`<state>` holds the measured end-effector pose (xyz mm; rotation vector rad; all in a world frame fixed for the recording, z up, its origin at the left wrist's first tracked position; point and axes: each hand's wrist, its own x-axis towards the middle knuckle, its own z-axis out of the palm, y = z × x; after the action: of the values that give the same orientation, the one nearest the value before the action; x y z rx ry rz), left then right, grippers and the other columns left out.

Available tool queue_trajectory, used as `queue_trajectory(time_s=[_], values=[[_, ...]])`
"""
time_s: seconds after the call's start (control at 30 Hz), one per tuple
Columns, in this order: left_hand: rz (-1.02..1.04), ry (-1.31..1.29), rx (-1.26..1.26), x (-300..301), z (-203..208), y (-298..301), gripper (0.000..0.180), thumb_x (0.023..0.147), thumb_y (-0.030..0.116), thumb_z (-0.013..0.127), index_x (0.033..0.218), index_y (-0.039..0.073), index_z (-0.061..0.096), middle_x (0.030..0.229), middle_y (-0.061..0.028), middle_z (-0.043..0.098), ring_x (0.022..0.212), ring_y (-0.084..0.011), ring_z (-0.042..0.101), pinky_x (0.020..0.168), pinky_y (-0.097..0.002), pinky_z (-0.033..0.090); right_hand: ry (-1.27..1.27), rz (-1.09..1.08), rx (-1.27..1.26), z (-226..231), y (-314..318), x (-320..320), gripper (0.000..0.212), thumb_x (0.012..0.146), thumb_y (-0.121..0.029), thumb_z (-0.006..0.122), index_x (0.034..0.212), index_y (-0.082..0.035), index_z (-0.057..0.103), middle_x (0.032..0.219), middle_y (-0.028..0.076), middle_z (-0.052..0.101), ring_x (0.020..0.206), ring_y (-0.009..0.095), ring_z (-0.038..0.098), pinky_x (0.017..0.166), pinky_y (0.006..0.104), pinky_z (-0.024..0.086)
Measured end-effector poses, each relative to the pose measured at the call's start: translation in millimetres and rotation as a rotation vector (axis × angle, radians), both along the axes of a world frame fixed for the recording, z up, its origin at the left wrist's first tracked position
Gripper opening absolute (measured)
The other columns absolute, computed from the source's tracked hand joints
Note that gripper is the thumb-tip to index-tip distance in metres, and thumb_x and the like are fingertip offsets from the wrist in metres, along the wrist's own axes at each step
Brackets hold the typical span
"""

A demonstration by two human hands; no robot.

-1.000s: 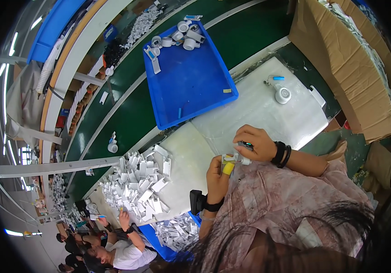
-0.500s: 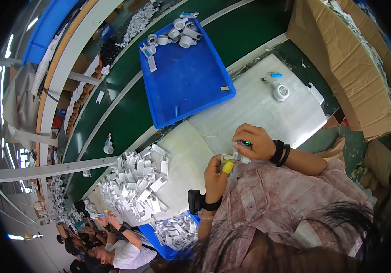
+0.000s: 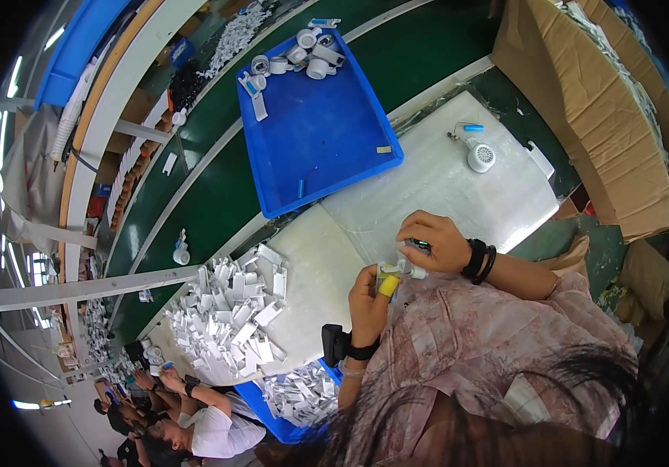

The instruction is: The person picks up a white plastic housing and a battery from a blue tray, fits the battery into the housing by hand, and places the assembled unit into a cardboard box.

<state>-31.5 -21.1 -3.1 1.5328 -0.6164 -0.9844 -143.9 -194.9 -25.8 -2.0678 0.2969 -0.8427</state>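
Note:
My left hand is closed around a small white plastic part, close to my shirt; yellow wrapping covers its thumb tip. Just above, my right hand is wrapped round a dark tool with a small green light, its kind not clear. The tool's lower end is hidden, so I cannot tell whether it touches the part. Beyond my hands, a white round part with a grille lies on the plastic-covered work surface, with a blue cylinder wired beside it.
A blue tray holds several white round assemblies at its far end. White plastic pieces are heaped to the left, above another blue bin of similar pieces. A cardboard box stands right. Co-workers sit beyond a green conveyor's near end.
My hands stay almost in the same place. A white part on the green conveyor has shifted slightly left, and a co-worker's hands at the lower left have moved.

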Motion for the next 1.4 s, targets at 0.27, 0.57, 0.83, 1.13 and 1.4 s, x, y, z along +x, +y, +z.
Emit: queue_trajectory(time_s=[0.27, 0.57, 0.83, 1.13, 1.4], values=[[-0.006, 0.045, 0.016, 0.3, 1.0, -1.4, 0.023, 0.09, 0.001, 0.06, 0.113, -0.002, 0.055, 0.099, -0.0042, 0.063, 0.089, -0.0089, 0.059, 0.078, -0.0221, 0.047, 0.007, -0.007, -0.01, 0.3, -1.5, 0.3, 0.014, 0.078, -0.015, 0.07, 0.09, -0.01, 0.064, 0.089, 0.006, 0.06, 0.067, 0.021, 0.062, 0.057, 0.0296, 0.05], [0.152, 0.182, 0.018, 34.7, 9.2, -1.8, 0.015, 0.093, 0.008, 0.058, 0.106, 0.0, 0.057, 0.091, -0.0065, 0.065, 0.079, -0.0132, 0.065, 0.067, -0.0257, 0.054, 0.204, 0.111, 0.009, -3.5, -6.0, 4.3, 0.024, 0.09, -0.025, 0.059, 0.106, -0.006, 0.062, 0.102, 0.012, 0.061, 0.085, 0.029, 0.063, 0.071, 0.0355, 0.052], [0.605, -0.033, -0.128, 177.5, 5.2, 31.8, 0.02, 0.094, 0.021, 0.057, 0.104, 0.004, 0.058, 0.088, -0.0083, 0.066, 0.072, -0.0185, 0.067, 0.056, -0.0313, 0.056, 0.353, 0.21, 0.166, -3.9, -57.0, 24.0, 0.023, 0.089, -0.016, 0.061, 0.11, -0.005, 0.06, 0.101, 0.011, 0.061, 0.077, 0.022, 0.065, 0.067, 0.0312, 0.053], [0.902, -0.223, -0.16, 374.7, -59.4, -1.8, 0.021, 0.093, 0.025, 0.06, 0.094, 0.003, 0.058, 0.077, -0.0071, 0.065, 0.06, -0.0145, 0.063, 0.049, -0.0292, 0.053, 0.503, 0.183, -0.284, 10.2, -220.1, 151.1, 0.023, 0.085, -0.025, 0.065, 0.099, -0.007, 0.066, 0.086, 0.011, 0.066, 0.068, 0.023, 0.063, 0.061, 0.0342, 0.05], [0.982, 0.044, -0.278, 429.9, -133.5, -33.0, 0.04, 0.092, 0.019, 0.06, 0.124, 0.001, 0.046, 0.121, -0.0135, 0.053, 0.098, -0.0217, 0.06, 0.074, -0.0379, 0.055, 0.857, -0.278, -0.801, -80.0, -335.5, 300.2, 0.02, 0.082, -0.024, 0.062, 0.095, -0.011, 0.067, 0.103, 0.007, 0.063, 0.107, 0.027, 0.055, 0.087, 0.043, 0.042]])
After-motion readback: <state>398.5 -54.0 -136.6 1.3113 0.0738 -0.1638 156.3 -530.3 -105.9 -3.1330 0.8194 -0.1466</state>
